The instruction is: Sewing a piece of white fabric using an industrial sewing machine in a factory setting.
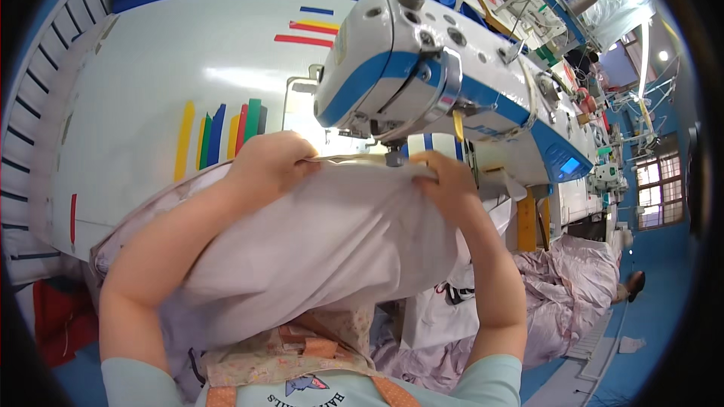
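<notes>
A large piece of pale pinkish-white fabric (332,234) hangs over the front of the sewing table and down across my lap. Its upper edge lies along the table, just in front of the needle area of a white and blue sewing machine (422,75). My left hand (275,166) grips that edge to the left of the needle, fingers curled and partly hidden. On the right, close to the machine's presser area, my right hand (449,181) pinches the same edge between thumb and fingers. The fabric is stretched between both hands.
Colored strips (219,136) in yellow, green, blue and red mark the white tabletop (136,68). A lit control panel (569,166) is on the machine's right end. Crumpled pink fabric (566,286) is heaped to the right. Further machines and thread stands line the background.
</notes>
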A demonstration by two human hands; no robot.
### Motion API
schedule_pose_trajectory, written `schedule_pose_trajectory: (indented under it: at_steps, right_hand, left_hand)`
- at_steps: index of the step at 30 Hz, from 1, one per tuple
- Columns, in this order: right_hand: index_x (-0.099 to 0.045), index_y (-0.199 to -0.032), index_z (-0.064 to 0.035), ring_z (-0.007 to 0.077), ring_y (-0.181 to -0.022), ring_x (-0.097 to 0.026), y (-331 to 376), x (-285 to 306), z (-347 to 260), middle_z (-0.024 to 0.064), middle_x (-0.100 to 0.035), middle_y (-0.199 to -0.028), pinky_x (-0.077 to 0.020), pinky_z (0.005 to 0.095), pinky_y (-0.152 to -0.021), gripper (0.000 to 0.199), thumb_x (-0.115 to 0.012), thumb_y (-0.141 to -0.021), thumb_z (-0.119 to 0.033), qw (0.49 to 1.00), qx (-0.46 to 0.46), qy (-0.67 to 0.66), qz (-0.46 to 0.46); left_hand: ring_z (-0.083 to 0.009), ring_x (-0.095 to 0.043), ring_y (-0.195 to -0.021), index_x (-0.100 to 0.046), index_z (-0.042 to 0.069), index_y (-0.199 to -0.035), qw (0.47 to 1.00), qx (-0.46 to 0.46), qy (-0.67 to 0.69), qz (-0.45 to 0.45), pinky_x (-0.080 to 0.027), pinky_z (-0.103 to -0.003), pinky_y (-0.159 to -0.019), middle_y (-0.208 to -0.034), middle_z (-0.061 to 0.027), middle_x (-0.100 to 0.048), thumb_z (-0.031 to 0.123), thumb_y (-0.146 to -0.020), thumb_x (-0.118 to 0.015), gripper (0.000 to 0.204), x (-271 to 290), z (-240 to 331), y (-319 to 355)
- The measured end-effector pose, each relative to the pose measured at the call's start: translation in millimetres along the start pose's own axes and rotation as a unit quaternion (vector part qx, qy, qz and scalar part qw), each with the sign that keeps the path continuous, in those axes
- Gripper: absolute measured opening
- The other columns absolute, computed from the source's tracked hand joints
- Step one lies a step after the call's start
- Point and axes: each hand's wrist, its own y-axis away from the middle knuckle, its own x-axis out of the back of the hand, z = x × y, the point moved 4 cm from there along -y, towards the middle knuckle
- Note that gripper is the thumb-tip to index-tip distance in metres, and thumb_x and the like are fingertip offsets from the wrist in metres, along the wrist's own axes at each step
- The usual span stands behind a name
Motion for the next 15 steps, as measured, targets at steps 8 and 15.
schedule_pose_trajectory:
  at_steps: [8,15]
  right_hand:
    - [-0.061,-0.100,-0.0080,0.0345,-0.093,-0.049,2.3,-67.0,-55.0,0.0169,-0.053,-0.097,-0.0380,0.0456,-0.085,0.035,-0.066,-0.077,-0.034,0.930,0.246,0.182,0.205]
    - [-0.059,-0.103,-0.0147,0.0218,-0.067,-0.061,-2.7,-70.3,-54.1,0.0018,-0.062,-0.077,-0.0467,0.0370,-0.064,0.028,-0.071,-0.078,-0.020,0.947,0.254,0.088,0.174]
  left_hand:
    - [-0.0312,-0.061,-0.071,-0.056,0.008,-0.084,0.999,0.021,-0.040,0.007,-0.047,-0.039,-0.061,-0.077,-0.0107,-0.061,0.016,-0.074,-0.073,0.021,-0.4,-6.7,-4.4]
    - [-0.0295,-0.058,-0.064,-0.052,0.010,-0.080,0.997,-0.038,-0.062,0.009,-0.045,-0.039,-0.055,-0.072,-0.0083,-0.055,0.016,-0.073,-0.072,0.022,0.1,-5.6,-6.3]
